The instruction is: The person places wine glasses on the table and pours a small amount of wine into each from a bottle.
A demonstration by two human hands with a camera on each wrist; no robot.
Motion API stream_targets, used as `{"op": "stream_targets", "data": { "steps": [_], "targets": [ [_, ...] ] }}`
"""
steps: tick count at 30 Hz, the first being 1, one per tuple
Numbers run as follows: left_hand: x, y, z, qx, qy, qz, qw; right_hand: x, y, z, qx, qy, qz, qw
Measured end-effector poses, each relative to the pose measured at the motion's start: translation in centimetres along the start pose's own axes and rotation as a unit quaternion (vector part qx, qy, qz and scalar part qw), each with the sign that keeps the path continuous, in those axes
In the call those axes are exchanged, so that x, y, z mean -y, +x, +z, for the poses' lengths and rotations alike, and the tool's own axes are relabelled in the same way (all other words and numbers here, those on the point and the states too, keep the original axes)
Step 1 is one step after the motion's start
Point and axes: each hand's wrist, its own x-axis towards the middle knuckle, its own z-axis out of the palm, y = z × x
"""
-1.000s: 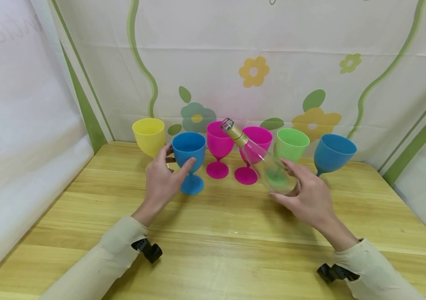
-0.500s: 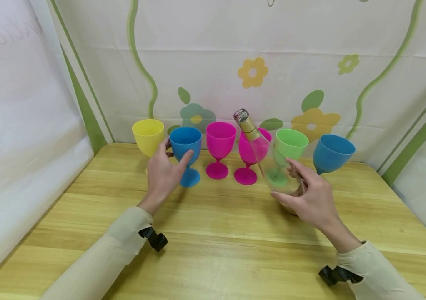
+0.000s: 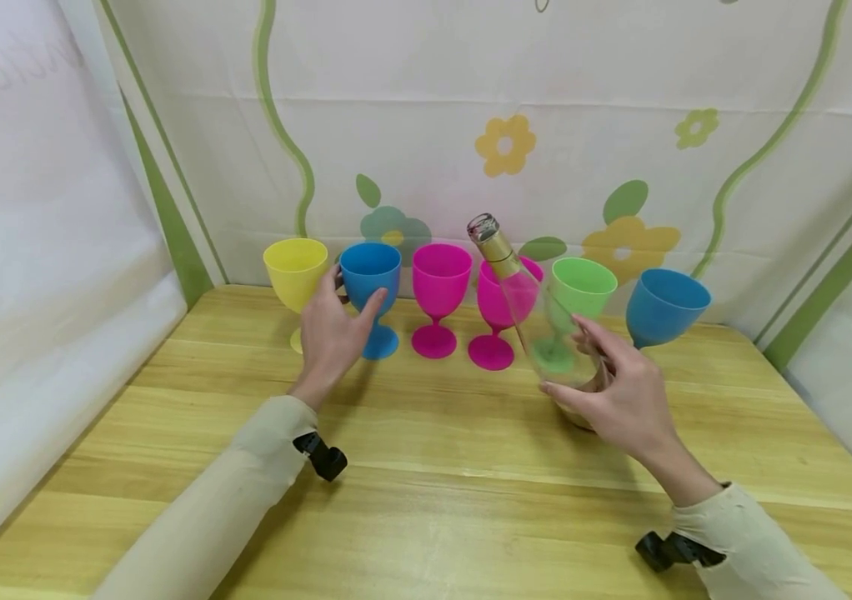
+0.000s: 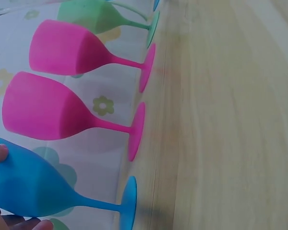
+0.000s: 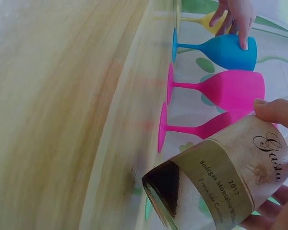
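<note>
My left hand (image 3: 336,329) holds the blue goblet (image 3: 372,275) by its bowl, thumb on the near side and fingers round the left. The goblet stands upright between the yellow goblet (image 3: 294,271) and a pink goblet (image 3: 441,279). In my right hand (image 3: 624,400) is a clear glass wine bottle (image 3: 527,308) with a gold neck band, gripped near its lower part. Its neck tilts up to the left, in front of a second pink goblet (image 3: 493,350). The right wrist view shows the bottle's label (image 5: 221,182) and dark-looking base.
Right of the bottle's neck stands a light green goblet (image 3: 583,283), partly seen through the glass. Another blue goblet (image 3: 666,304) stands at the right end of the row. Behind the wooden table (image 3: 411,500) hangs a white flowered cloth (image 3: 411,150).
My left hand has moved the blue goblet back, into line with the others. The bottle's neck has swung right and up, its base lower; in the last half second it barely moved.
</note>
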Motion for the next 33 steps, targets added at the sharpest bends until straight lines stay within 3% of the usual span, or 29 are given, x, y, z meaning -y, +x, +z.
{"op": "stream_targets", "data": {
  "steps": [9,13,16,19,23,29,33],
  "targets": [
    [0.3,0.3,0.2,0.007,-0.001,-0.021,0.9998,0.0,0.0,0.4,-0.002,-0.014,-0.033,0.9994],
    [0.6,-0.5,-0.6,0.012,0.004,-0.025,0.9996,0.2,0.1,0.5,-0.002,-0.021,-0.041,0.9989],
    [0.7,-1.5,-1.5,0.005,0.003,-0.009,0.9999,0.4,0.3,0.6,-0.002,-0.028,-0.045,0.9986],
    [0.7,-2.5,-2.5,-0.020,-0.005,0.025,0.9995,0.5,0.5,0.5,0.000,-0.037,-0.048,0.9982],
    [0.9,-3.2,-3.9,-0.082,-0.013,0.062,0.9946,0.4,0.7,0.3,0.005,-0.051,-0.052,0.9973],
    [2.1,-2.6,-5.2,-0.169,-0.027,0.057,0.9835,0.4,0.9,0.1,0.010,-0.077,-0.058,0.9953],
    [2.8,-1.5,-5.8,-0.172,-0.019,0.029,0.9845,0.4,1.0,0.0,0.012,-0.088,-0.067,0.9938]
  ]
}}
